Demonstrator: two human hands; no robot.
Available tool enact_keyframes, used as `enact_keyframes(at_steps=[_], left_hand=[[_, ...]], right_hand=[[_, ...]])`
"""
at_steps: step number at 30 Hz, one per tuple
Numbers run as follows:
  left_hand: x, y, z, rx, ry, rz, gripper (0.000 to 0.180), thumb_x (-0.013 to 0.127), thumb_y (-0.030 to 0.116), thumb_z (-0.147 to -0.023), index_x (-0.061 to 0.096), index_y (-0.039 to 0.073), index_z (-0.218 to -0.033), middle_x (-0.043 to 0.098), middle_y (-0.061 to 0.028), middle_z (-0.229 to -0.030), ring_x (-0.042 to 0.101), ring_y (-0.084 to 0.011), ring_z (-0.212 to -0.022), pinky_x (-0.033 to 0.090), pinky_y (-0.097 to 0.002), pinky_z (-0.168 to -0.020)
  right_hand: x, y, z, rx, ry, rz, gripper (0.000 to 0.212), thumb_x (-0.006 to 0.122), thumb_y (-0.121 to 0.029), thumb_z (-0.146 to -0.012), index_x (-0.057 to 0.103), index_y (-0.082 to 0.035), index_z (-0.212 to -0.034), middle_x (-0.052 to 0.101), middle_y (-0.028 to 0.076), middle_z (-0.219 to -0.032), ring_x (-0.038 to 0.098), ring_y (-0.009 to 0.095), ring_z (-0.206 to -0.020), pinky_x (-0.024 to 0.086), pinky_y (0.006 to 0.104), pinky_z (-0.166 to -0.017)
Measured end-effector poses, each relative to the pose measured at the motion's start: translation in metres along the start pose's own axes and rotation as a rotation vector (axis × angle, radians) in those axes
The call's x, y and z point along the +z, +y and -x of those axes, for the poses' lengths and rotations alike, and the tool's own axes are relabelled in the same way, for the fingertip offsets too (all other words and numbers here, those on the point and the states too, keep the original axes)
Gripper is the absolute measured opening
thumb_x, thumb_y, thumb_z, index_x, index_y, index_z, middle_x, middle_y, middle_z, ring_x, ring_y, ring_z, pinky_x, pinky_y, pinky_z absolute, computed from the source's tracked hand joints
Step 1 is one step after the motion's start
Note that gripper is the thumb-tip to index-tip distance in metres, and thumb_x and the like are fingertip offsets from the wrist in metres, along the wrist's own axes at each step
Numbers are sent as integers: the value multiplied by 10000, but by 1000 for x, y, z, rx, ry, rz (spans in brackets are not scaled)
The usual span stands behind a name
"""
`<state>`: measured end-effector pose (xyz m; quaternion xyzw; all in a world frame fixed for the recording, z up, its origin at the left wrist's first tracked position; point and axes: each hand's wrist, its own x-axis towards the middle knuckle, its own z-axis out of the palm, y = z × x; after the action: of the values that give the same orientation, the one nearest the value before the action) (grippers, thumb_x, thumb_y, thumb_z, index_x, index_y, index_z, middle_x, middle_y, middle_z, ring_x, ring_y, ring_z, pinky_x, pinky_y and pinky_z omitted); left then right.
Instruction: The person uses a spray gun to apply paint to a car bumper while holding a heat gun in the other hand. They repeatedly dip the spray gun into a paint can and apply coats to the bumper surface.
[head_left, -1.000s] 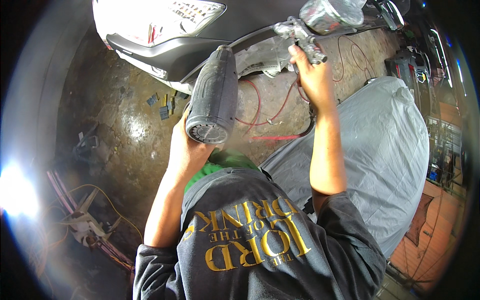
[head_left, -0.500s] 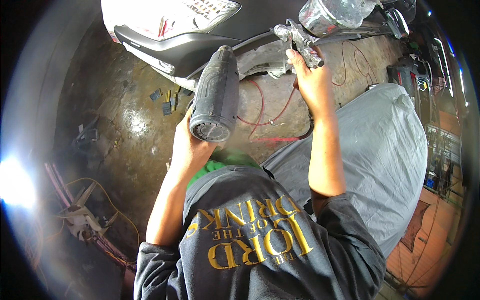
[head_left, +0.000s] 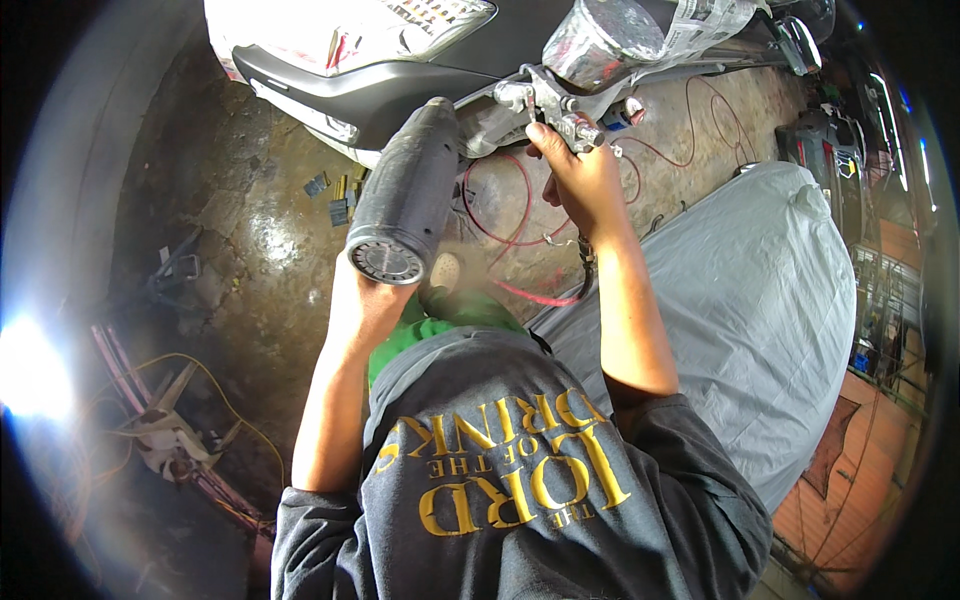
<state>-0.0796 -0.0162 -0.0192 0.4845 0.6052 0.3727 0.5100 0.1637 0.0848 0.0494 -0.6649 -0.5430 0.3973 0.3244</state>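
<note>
In front of me, my left hand (head_left: 372, 304) grips a dark grey heat gun (head_left: 408, 195). Its vented round rear end faces me and its nozzle points away toward the car bumper (head_left: 400, 96). The heat gun's body hides most of that hand's fingers. My right hand (head_left: 585, 187) is closed around a metal spray gun (head_left: 548, 98), thumb up behind its head. A paint-smeared cup (head_left: 606, 44) sits on top of the spray gun. The spray gun is just right of the heat gun's nozzle, apart from it, close to the bumper's lower edge.
A red air hose (head_left: 527, 196) loops over the concrete floor (head_left: 230, 190). Grey sheeting (head_left: 740, 290) covers something bulky at my right. Small dark blocks (head_left: 339, 211) lie below the bumper. Left are a metal stand (head_left: 165, 440) and a yellow cable (head_left: 225, 400). Newspaper (head_left: 705, 25) masks part of the car.
The spray gun and my right hand have moved left and slightly down. The heat gun has shifted a little left, tilting so its rear end lies farther left.
</note>
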Motion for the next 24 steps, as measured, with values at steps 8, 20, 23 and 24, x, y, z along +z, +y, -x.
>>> enact_keyframes(at_steps=[8,20,23,24], left_hand=[[-39,-29,-1,-160,6,65,528,831,190,-801,627,-37,-1231,700,-189,-1174,689,-281,-1069,528,-381,-928],[-73,-40,3,-156,40,138,339,808,149,-801,703,-49,-1056,752,-161,-974,729,-226,-897,555,-348,-797],[-74,-48,2,-141,9,24,412,819,202,-814,672,-35,-1116,728,-157,-1022,711,-254,-937,552,-376,-827],[-75,-48,0,-125,-10,-34,451,825,230,-822,656,-28,-1150,716,-155,-1050,702,-268,-957,551,-390,-845]], right_hand=[[31,12,-28,-24,104,170,399,686,-360,-976,643,-22,-1185,719,138,-880,677,253,-705,542,381,-668],[116,-18,-34,-50,-102,177,430,669,-395,-965,655,-11,-1156,718,251,-1025,679,439,-989,528,460,-810],[114,-8,-28,-73,-93,190,423,674,-385,-963,657,-14,-1165,714,253,-1051,674,436,-1009,527,450,-817],[109,-1,-27,-84,-62,204,426,685,-379,-957,654,-16,-1177,720,243,-1048,686,414,-1002,529,436,-821]])
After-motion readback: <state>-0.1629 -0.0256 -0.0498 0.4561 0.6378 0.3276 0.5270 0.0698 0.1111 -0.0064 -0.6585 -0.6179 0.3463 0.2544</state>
